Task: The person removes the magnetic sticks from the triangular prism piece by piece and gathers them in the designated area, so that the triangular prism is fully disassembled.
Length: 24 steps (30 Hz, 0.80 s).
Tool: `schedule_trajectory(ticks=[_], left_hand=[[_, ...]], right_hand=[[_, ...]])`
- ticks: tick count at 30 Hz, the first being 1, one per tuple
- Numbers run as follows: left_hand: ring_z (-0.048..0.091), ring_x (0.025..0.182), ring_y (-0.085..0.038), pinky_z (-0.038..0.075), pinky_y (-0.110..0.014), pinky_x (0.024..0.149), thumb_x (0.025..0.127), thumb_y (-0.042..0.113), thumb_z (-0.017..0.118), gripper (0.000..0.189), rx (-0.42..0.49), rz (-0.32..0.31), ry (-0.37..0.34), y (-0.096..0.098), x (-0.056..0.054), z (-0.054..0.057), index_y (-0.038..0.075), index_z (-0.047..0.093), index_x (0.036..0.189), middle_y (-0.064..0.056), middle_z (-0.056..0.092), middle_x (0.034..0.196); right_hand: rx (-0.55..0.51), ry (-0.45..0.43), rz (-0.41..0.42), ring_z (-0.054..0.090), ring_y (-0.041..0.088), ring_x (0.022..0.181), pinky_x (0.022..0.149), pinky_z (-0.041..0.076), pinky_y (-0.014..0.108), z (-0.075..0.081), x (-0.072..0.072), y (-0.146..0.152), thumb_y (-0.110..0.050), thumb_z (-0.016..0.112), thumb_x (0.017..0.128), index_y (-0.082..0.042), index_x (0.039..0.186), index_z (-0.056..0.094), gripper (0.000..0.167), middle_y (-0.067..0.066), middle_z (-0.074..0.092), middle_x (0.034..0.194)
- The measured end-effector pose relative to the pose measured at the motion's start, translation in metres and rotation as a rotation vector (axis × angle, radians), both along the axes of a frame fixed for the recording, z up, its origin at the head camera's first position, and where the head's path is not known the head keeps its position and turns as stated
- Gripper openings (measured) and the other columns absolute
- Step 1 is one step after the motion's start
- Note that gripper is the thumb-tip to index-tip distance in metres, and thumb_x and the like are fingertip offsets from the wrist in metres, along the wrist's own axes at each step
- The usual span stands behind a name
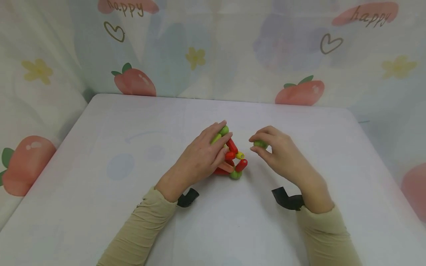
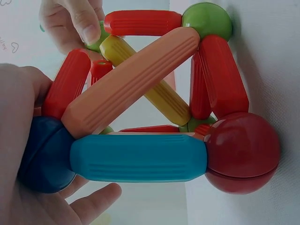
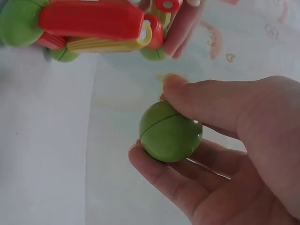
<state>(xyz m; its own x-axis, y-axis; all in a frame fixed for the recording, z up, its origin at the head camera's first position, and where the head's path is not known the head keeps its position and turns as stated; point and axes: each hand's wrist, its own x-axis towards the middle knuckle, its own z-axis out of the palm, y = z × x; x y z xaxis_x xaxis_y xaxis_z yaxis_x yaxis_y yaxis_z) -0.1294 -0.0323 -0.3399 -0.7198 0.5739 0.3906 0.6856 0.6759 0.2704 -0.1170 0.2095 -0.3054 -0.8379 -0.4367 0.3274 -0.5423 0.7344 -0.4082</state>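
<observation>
A frame of magnetic rods and balls [image 1: 233, 155] stands on the table, partly hidden by my left hand [image 1: 203, 153], which holds it from the left and above. In the left wrist view that hand wraps beside a blue ball [image 2: 47, 154]. A turquoise rod [image 2: 138, 158] links this ball to a dark red ball [image 2: 243, 152], and an orange rod [image 2: 133, 79] slants up to a green ball [image 2: 207, 22]. My right hand [image 1: 283, 153] pinches a loose green ball [image 3: 171, 132] between thumb and fingers, apart from the frame's right side. There, red and yellow rods [image 3: 110, 44] show bare ends.
The white table [image 1: 83, 166] stretches out on both sides of the hands. A patterned cloth [image 1: 229, 48] with fruit and flower prints hangs behind the far edge. Black curved pieces [image 1: 287, 199] sit at both wrists.
</observation>
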Motion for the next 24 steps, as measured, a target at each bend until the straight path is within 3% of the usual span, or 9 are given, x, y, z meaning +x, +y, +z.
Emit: schedule_trajectory(ticks=[8,17,24], left_hand=[[0.034,0.146,-0.026,0.034,-0.036,0.119,0.103,0.027,0.049,0.045,-0.023,0.008,-0.028,0.001,0.001,0.002,0.011,0.050,0.146,-0.011,0.034,0.159],[0.034,0.146,-0.026,0.032,-0.035,0.120,0.103,0.026,0.049,0.045,-0.023,0.007,-0.023,0.001,0.001,0.002,0.011,0.051,0.145,-0.011,0.035,0.158],[0.034,0.146,-0.026,0.032,-0.035,0.120,0.103,0.026,0.049,0.045,-0.024,0.010,-0.021,0.003,0.002,0.002,0.010,0.050,0.145,-0.011,0.035,0.158]], right_hand=[[0.028,-0.085,-0.093,0.061,0.027,0.097,0.087,0.055,0.048,0.000,-0.005,0.010,0.007,0.065,0.087,0.001,0.123,0.065,0.036,0.016,0.061,0.114],[0.031,-0.068,-0.175,0.061,0.032,0.098,0.088,0.055,0.051,-0.005,-0.013,0.019,0.005,0.068,0.087,0.003,0.126,0.060,0.040,0.019,0.061,0.112],[0.119,-0.111,-0.217,0.058,0.033,0.101,0.094,0.051,0.052,-0.015,-0.030,0.027,0.001,0.068,0.089,0.004,0.125,0.060,0.037,0.018,0.063,0.107]])
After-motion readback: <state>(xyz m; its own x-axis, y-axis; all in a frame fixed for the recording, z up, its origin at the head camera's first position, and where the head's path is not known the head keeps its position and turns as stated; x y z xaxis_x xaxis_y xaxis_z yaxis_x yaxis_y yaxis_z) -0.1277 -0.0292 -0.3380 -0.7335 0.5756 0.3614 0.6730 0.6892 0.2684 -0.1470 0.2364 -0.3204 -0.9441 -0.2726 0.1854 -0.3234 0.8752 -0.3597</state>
